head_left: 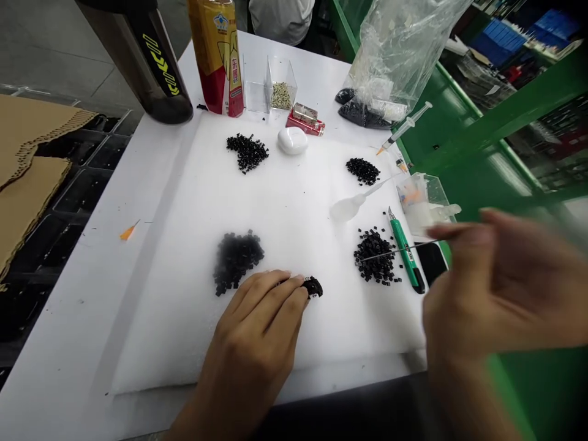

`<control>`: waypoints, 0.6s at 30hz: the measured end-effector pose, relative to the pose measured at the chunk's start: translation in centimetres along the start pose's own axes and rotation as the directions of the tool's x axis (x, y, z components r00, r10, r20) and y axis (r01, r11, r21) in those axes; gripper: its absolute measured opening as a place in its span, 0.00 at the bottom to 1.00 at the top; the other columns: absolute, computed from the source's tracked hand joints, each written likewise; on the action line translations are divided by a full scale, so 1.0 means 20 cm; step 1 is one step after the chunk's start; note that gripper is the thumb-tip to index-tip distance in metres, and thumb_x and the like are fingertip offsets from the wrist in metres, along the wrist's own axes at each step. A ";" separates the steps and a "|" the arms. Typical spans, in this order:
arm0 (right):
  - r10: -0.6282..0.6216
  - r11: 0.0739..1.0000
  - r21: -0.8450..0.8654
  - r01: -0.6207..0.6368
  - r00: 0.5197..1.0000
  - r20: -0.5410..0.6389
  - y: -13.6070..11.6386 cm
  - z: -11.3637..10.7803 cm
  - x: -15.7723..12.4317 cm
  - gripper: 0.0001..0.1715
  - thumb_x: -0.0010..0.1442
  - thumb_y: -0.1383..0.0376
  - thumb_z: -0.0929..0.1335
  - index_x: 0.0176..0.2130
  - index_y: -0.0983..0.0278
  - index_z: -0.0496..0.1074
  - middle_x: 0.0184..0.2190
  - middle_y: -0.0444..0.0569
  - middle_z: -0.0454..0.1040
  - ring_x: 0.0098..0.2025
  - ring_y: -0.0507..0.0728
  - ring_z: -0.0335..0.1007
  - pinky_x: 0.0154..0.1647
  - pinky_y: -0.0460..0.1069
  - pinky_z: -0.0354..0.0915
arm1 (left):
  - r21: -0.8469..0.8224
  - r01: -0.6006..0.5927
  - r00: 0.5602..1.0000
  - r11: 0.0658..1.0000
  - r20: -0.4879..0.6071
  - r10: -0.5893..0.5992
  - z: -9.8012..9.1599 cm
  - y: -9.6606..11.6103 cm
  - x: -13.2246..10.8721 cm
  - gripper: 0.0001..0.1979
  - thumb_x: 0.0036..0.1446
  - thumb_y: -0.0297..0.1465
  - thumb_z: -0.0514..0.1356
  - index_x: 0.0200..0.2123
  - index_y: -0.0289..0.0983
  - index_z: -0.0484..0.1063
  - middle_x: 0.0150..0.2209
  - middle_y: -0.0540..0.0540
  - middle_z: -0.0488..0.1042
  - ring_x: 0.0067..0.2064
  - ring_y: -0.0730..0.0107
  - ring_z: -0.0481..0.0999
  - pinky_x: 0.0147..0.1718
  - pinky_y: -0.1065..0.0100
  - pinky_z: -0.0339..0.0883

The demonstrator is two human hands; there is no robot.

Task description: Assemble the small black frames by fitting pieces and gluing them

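Left hand (255, 331) on small black piece (313, 286), front of foam pad (184, 318), grip unclear. Piece looks light, fiddly: pinch its edges. Right hand (500, 288), blurred, pinches thin metal pick (395, 253) above black pellets (374, 256).

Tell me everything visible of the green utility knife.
The green utility knife has a green plastic handle with a dark end cap and an exposed metal blade tip. It lies flat on the white foam sheet beside the black pellet pile. A thin metal pick in the right hand crosses over it; contact is unclear.

Black pellets (247, 152) (on white foam (160, 331))
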State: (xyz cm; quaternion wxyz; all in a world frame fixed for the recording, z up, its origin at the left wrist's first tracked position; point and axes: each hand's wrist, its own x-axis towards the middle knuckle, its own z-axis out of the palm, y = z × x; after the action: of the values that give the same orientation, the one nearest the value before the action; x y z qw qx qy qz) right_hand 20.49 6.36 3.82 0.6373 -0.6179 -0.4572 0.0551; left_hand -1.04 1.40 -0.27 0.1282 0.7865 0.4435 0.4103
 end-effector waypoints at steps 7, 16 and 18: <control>-0.348 0.937 0.077 0.340 0.894 0.284 0.04 0.07 -0.20 0.20 0.60 0.75 0.73 0.51 0.62 0.76 0.37 0.47 0.81 0.35 0.57 0.82 0.32 0.53 0.80 | 0.016 0.021 1.000 1.000 0.003 -0.021 0.00 0.00 0.01 0.11 0.64 0.16 0.62 0.49 0.28 0.78 0.47 0.42 0.81 0.53 0.61 0.77 0.57 0.56 0.72; -0.292 0.956 0.051 0.289 0.917 0.273 0.03 0.07 -0.20 0.17 0.61 0.74 0.72 0.49 0.62 0.77 0.36 0.47 0.81 0.34 0.57 0.82 0.33 0.55 0.79 | 0.010 0.039 0.999 0.999 0.005 -0.039 0.00 0.01 0.00 0.12 0.64 0.16 0.62 0.49 0.29 0.78 0.47 0.43 0.81 0.53 0.62 0.76 0.59 0.57 0.71; -0.341 0.940 0.044 0.339 0.917 0.207 0.03 0.07 -0.20 0.18 0.59 0.75 0.73 0.49 0.62 0.78 0.36 0.47 0.81 0.34 0.57 0.81 0.32 0.54 0.79 | 0.015 0.036 0.999 0.999 0.017 -0.036 0.00 0.01 0.00 0.12 0.64 0.16 0.62 0.49 0.29 0.78 0.47 0.41 0.80 0.54 0.61 0.76 0.59 0.55 0.71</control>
State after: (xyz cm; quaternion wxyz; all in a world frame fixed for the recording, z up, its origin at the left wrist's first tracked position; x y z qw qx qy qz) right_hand 17.58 4.90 0.96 0.5871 -0.5173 -0.6226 0.0108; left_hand -0.94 1.25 -0.09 0.1334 0.7829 0.4595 0.3978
